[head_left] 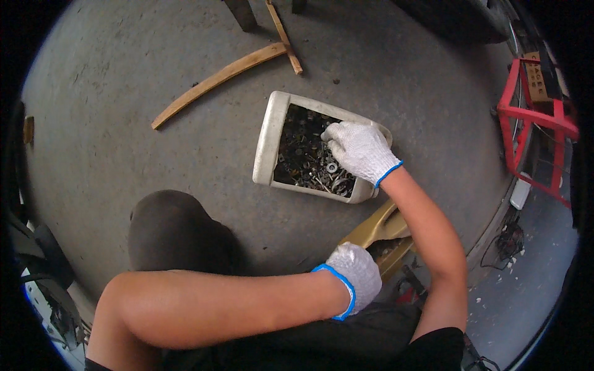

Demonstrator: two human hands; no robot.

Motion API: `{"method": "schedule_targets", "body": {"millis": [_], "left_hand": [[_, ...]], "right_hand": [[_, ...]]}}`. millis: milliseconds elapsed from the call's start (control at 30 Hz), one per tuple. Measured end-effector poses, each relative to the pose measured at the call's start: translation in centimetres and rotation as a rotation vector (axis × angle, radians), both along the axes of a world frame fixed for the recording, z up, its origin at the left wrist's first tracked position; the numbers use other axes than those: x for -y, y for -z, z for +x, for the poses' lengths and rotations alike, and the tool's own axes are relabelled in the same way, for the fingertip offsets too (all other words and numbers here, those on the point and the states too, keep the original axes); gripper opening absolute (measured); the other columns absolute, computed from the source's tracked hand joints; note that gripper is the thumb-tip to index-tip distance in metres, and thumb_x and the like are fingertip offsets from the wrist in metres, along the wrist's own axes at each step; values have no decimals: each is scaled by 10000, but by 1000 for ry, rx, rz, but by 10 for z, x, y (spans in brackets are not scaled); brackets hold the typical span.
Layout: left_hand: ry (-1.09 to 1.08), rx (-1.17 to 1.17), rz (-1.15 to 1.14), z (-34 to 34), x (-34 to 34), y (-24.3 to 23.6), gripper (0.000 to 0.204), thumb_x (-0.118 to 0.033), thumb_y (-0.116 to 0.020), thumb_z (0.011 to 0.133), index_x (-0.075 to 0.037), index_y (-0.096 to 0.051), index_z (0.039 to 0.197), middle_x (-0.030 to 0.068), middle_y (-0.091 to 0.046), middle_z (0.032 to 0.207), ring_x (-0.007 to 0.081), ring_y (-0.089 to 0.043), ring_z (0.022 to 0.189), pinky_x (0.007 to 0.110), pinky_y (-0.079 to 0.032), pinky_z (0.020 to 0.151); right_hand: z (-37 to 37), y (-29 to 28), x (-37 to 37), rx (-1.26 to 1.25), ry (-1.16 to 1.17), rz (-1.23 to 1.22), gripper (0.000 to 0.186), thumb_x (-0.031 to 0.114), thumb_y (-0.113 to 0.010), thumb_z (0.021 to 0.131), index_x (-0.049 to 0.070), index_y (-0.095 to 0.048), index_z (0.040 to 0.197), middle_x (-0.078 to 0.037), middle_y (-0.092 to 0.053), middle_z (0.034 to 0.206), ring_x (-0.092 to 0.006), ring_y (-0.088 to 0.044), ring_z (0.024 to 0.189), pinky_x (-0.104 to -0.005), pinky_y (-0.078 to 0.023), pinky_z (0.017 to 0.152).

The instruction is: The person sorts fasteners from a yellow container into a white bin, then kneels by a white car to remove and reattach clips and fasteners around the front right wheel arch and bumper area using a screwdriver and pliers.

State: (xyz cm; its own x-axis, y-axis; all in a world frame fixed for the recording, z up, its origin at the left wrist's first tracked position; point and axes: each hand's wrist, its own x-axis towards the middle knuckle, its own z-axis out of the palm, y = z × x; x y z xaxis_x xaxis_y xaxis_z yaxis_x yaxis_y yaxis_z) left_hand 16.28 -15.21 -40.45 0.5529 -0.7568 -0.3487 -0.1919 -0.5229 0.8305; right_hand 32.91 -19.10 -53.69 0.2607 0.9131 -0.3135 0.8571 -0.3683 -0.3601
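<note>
A white plastic container [265,139], its upper side cut away, lies on the floor with many nuts, washers and screws [309,154] in it. My right hand [359,148], in a white knit glove with a blue cuff, is over its right part. The fingers are bent together at the hardware; what they pinch is too small to name. A pale washer [332,167] lies just below them. My left hand [356,272], gloved alike, is closed beside a gold cut-open container [371,227]. Its fingers are mostly hidden, and I cannot make out what is in them.
Two wooden strips [216,81] lie on the concrete floor beyond the white container. A red metal frame [538,117] stands at the right, with a brown cardboard box [535,77] by it. A dark cable bundle [510,238] lies nearer. My knee [176,229] is at the left.
</note>
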Motion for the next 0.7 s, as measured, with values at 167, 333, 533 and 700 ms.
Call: {"method": "schedule_targets", "body": {"millis": [167,333,533,700], "left_hand": [[22,18,-4,1,-2,-3,181,-201,-695,778,-55,-763,860,156,-736,841,345,-730,802,463,-567,678],[14,27,-18,0,-1,-2,180,-194,-699,767,-52,-759,860,164,-733,832,348,-730,793,460,-566,677],[-28,36,-61,1,0,-3,166,-171,-711,751,-45,-747,853,171,-727,822,362,-728,802,458,-570,690],[-37,27,-71,-1,0,2,152,-162,-704,759,-46,-747,847,171,-728,824,364,-728,809,464,-570,687]], "right_hand": [[1,-5,-4,-41,88,97,240,256,-551,916,115,-717,1015,-145,-722,926,-363,-688,883,-474,-546,806],[0,-18,-7,-116,206,62,275,282,-561,925,119,-723,1076,-156,-725,980,-353,-691,919,-467,-546,825],[7,-23,-7,-165,259,215,254,178,-595,900,52,-704,1092,-179,-714,1009,-339,-692,954,-413,-547,847],[10,-25,-10,-181,232,168,237,162,-598,897,50,-715,1071,-176,-714,1022,-331,-694,964,-409,-545,858]]}}
